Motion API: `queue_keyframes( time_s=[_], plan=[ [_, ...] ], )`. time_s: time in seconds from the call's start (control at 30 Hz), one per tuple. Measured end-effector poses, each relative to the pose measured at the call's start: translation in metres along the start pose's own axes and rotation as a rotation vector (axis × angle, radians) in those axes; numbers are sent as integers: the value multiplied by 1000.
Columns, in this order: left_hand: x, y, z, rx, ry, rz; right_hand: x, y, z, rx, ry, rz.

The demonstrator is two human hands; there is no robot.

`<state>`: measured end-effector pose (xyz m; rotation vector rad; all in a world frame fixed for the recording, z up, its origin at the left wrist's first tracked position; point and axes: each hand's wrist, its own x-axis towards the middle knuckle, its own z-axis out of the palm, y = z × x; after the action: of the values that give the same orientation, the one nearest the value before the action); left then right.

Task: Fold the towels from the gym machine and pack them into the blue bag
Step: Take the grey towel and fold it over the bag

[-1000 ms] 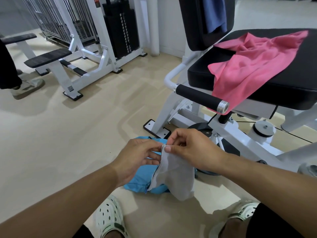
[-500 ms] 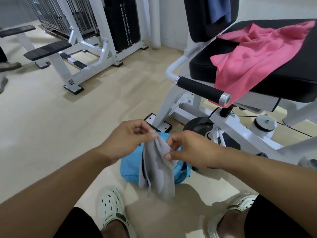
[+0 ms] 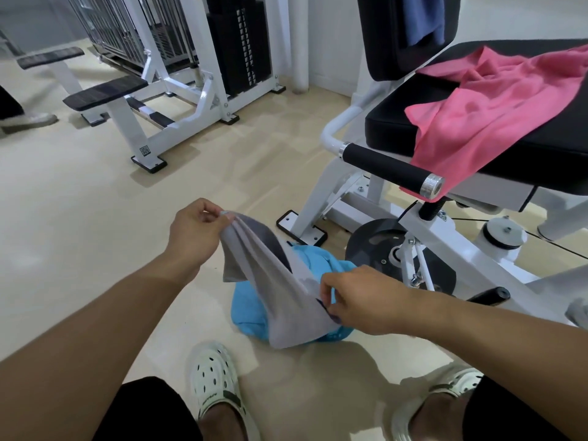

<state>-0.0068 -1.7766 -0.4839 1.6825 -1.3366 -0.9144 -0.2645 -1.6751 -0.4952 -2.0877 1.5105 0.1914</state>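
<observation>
A grey towel is stretched between my two hands above the blue bag, which lies on the floor between my feet and the machine. My left hand pinches the towel's upper left corner. My right hand pinches its lower right edge, just over the bag. A pink towel lies crumpled on the black seat of the gym machine and hangs over its front edge. A dark blue towel hangs on the backrest at the top.
The machine's padded black handle and white frame stand right of the bag. Another white weight machine with black pads stands at the back left. Someone's shoe shows at the left edge. My white clogs are on the beige floor.
My hands have moved apart: the left went up and left, the right down and right, pulling the grey towel out from a bunched hang into a taut diagonal span.
</observation>
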Motion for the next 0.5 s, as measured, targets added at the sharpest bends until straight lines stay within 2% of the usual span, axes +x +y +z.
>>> queue_keyframes(
  time_s=[0.1,0.2,0.33,0.4,0.5],
  plan=[
    [7,-6,-10,-15,-32,-41,1,13,5,-18,-89,50],
    [1,-1,-11,40,-249,50,4,14,8,5,-84,61],
    [-15,9,1,226,-526,255,10,4,8,100,60,57],
    [-23,13,8,199,-587,299,12,-2,8,146,153,56],
    [-31,17,17,123,-583,319,15,-8,10,163,213,64]
  ],
)
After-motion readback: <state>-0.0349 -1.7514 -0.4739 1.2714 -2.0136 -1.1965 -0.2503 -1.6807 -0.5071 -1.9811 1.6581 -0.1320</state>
